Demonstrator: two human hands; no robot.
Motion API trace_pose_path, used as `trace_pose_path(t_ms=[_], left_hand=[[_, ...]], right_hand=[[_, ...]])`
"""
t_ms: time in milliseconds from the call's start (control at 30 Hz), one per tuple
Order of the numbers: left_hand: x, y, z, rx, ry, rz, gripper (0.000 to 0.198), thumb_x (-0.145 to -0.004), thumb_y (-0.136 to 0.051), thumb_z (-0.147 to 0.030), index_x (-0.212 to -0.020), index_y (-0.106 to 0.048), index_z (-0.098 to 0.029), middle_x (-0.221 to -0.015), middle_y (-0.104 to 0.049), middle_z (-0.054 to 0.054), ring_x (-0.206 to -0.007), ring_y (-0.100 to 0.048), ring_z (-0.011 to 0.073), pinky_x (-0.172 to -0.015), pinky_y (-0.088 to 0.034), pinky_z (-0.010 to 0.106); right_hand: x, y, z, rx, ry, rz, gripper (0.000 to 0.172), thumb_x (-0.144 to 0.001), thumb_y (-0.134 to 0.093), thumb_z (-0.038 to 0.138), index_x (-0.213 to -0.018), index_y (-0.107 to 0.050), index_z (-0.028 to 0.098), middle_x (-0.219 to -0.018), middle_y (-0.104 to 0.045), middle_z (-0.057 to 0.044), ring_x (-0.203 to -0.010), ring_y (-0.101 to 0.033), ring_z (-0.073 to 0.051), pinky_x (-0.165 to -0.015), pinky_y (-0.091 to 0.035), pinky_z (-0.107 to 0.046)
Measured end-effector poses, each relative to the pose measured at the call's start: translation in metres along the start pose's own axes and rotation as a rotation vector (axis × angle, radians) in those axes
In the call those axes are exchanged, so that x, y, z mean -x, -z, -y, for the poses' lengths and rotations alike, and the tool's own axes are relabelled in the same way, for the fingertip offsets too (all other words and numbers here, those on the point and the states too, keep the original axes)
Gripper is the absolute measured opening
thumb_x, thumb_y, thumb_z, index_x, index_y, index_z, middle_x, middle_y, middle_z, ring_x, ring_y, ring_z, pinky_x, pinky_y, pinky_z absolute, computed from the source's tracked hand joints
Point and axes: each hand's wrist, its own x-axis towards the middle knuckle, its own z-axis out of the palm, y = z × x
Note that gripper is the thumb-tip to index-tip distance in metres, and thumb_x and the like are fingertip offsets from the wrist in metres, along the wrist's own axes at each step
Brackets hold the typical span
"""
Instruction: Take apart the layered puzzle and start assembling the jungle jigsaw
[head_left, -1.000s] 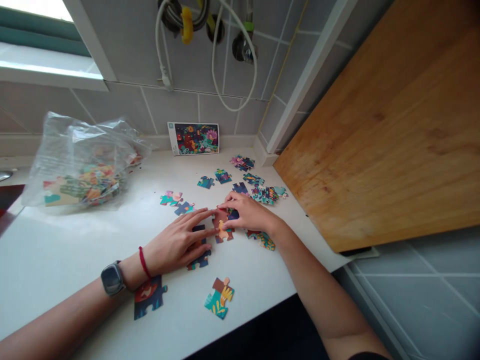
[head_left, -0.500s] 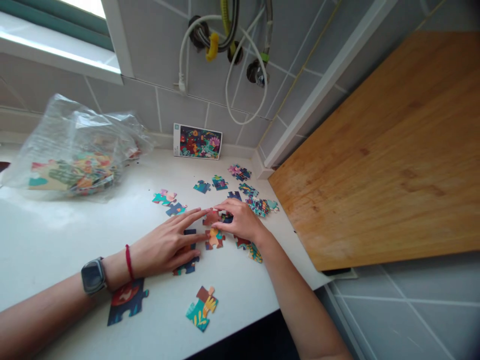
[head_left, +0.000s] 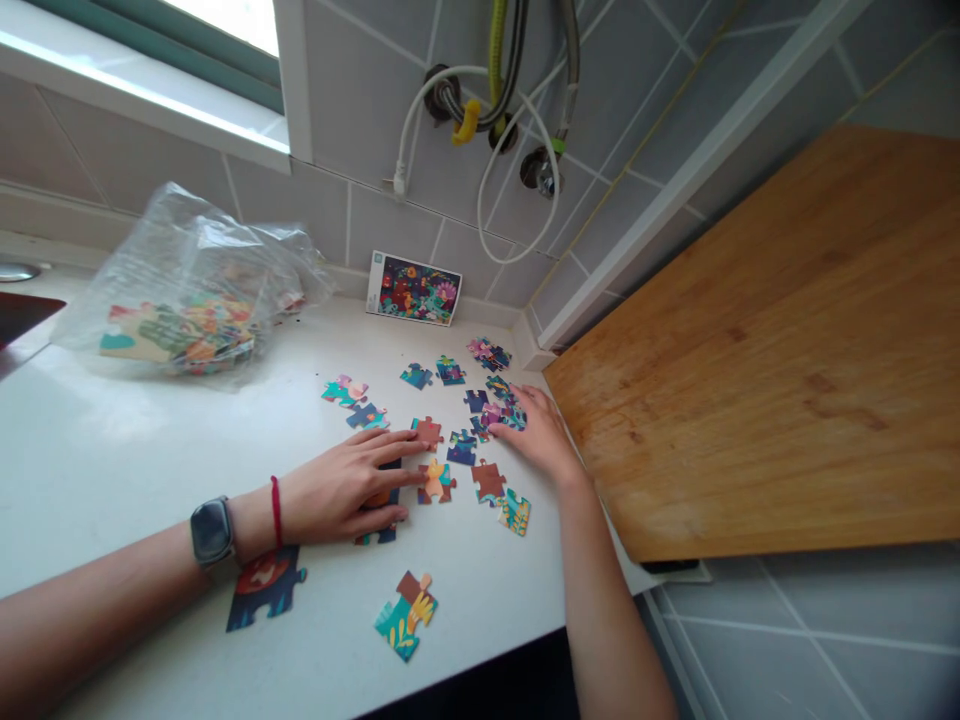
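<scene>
My left hand (head_left: 352, 490) lies flat with its fingers spread, over a dark puzzle piece (head_left: 384, 535). Its fingertips touch a red-brown piece (head_left: 427, 432) and an orange piece (head_left: 435, 482). My right hand (head_left: 534, 432) reaches over the pile of dark, colourful pieces (head_left: 495, 415) at the right, thumb and fingers apart on its edge. Between the hands lie a blue piece (head_left: 461, 447) and a brown piece (head_left: 489, 480), with a teal and yellow piece (head_left: 515, 512) beside it. Nearer me are a joined teal and brown section (head_left: 406, 615) and a dark blue section with red (head_left: 266, 590).
A clear plastic bag (head_left: 202, 300) of pieces sits at the left back. A picture card (head_left: 415, 288) leans on the tiled wall. A wooden board (head_left: 780, 370) stands along the right side. Hoses and a white cable (head_left: 480, 200) hang above.
My right hand has moved right, from the red-brown piece to the pile, and its fingers are wider apart. My left hand stays among the same pieces. The camera view has shifted slightly.
</scene>
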Motion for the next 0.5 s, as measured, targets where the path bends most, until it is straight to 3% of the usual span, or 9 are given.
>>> trace_pose_path(t_ms=[100, 200, 300, 500], left_hand=[[0.000, 0.000, -0.001, 0.002, -0.001, -0.011, 0.049, -0.100, -0.058, -0.047, -0.147, -0.056, -0.036, -0.160, -0.049, 0.005, -0.142, -0.052, 0.0335, -0.117, -0.042, 0.056], [0.000, 0.000, -0.001, 0.019, -0.009, -0.046, 0.047, -0.099, -0.059, -0.046, -0.145, -0.059, -0.036, -0.159, -0.051, 0.004, -0.141, -0.053, 0.0325, -0.118, -0.042, 0.053], [0.001, -0.002, 0.001, 0.036, -0.011, -0.072, 0.044, -0.099, -0.060, -0.046, -0.142, -0.061, -0.036, -0.158, -0.051, 0.003, -0.140, -0.053, 0.0312, -0.118, -0.042, 0.050], [0.001, -0.002, 0.002, 0.031, -0.005, -0.051, 0.044, -0.100, -0.060, -0.045, -0.143, -0.060, -0.037, -0.159, -0.050, 0.002, -0.141, -0.052, 0.0300, -0.121, -0.040, 0.050]], right_hand=[[0.009, 0.009, -0.035, -0.055, -0.009, -0.118, 0.065, -0.085, -0.074, 0.051, -0.143, -0.061, 0.024, -0.147, -0.056, -0.014, -0.138, -0.052, -0.033, -0.120, -0.039, -0.050], [0.020, 0.009, -0.055, -0.087, -0.030, -0.063, 0.056, -0.083, -0.074, 0.050, -0.131, -0.068, 0.021, -0.136, -0.064, -0.014, -0.129, -0.059, -0.033, -0.115, -0.043, -0.050], [0.026, 0.006, -0.059, -0.113, -0.007, -0.066, 0.046, -0.084, -0.073, 0.047, -0.121, -0.071, 0.021, -0.126, -0.069, -0.013, -0.118, -0.065, -0.029, -0.108, -0.048, -0.046], [0.023, 0.003, -0.060, -0.102, -0.192, -0.300, 0.036, -0.082, -0.074, 0.047, -0.102, -0.070, 0.018, -0.101, -0.074, -0.012, -0.097, -0.068, -0.028, -0.092, -0.054, -0.044]])
